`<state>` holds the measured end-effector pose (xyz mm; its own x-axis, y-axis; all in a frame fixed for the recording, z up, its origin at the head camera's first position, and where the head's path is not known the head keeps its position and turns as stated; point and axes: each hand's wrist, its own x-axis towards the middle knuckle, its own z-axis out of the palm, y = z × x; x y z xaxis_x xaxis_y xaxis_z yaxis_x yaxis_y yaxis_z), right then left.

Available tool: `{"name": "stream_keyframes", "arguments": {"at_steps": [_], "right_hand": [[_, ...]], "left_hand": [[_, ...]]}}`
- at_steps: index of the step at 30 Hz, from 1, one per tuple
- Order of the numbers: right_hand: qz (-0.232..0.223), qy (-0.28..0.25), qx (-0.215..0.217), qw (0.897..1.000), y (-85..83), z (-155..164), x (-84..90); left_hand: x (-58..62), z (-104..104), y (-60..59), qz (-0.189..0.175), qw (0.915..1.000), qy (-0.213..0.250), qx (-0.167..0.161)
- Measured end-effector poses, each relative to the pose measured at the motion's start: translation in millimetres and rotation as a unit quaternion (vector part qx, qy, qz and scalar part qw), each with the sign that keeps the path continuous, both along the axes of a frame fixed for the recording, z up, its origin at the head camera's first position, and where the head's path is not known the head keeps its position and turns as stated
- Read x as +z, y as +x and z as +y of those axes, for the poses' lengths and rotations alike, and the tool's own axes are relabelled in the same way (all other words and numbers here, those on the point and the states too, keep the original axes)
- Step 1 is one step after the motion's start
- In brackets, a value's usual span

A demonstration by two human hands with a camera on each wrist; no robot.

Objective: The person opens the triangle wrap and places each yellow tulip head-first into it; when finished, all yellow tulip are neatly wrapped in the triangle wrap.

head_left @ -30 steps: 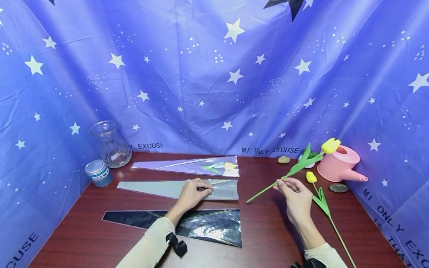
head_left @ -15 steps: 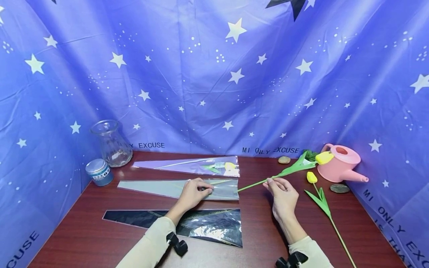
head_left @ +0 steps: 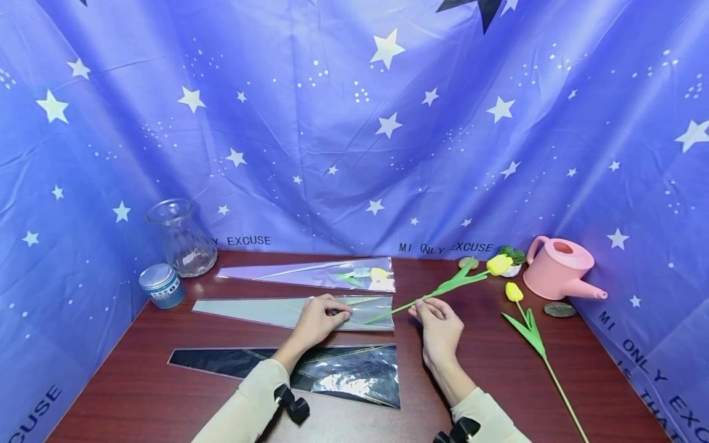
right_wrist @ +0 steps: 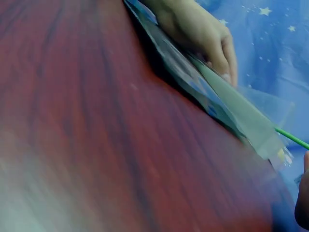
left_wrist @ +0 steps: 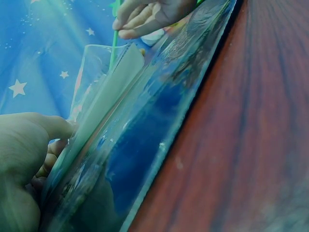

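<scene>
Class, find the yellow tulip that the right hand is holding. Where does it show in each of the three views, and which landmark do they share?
Head: the held tulip slants right of centre, bloom up right, stem tip at the middle sleeve's mouth.
Left wrist: only its green stem, top left, below the right hand.
Right wrist: only a stem piece, right edge.
Shared landmark: the middle sleeve held by the left hand.

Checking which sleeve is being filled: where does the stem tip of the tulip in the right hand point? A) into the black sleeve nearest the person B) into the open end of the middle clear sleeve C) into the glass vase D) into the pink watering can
B: the right hand pinches the tulip, whose stem end enters the mouth of the middle clear sleeve, which the left hand holds.
</scene>
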<state>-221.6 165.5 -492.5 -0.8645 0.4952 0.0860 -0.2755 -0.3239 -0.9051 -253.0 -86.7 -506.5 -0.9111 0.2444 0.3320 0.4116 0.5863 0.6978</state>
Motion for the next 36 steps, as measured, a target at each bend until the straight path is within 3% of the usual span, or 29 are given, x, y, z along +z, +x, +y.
{"name": "stream_keyframes", "arguments": {"at_steps": [7, 17, 26, 36], "right_hand": [[-0.009, 0.014, -0.012, 1.000, 5.1, -19, -1.4], [-0.025, 0.002, -0.009, 1.000, 4.7, -37, -2.6], [-0.054, 0.055, -0.028, 0.997, 5.5, -41, -6.9], [-0.090, 0.160, -0.051, 0.982, 7.7, -43, -7.0]], "left_hand": [[0.1, 0, -0.3, -0.020, 0.9998, -0.001, 0.005], [0.4, -1, 1.7, -0.019, 0.9997, 0.014, 0.008], [-1.3, 0, 1.6, -0.023, 0.9996, 0.018, 0.006], [-1.4, -1, 0.9, -0.018, 0.9996, 0.023, 0.004]]}}
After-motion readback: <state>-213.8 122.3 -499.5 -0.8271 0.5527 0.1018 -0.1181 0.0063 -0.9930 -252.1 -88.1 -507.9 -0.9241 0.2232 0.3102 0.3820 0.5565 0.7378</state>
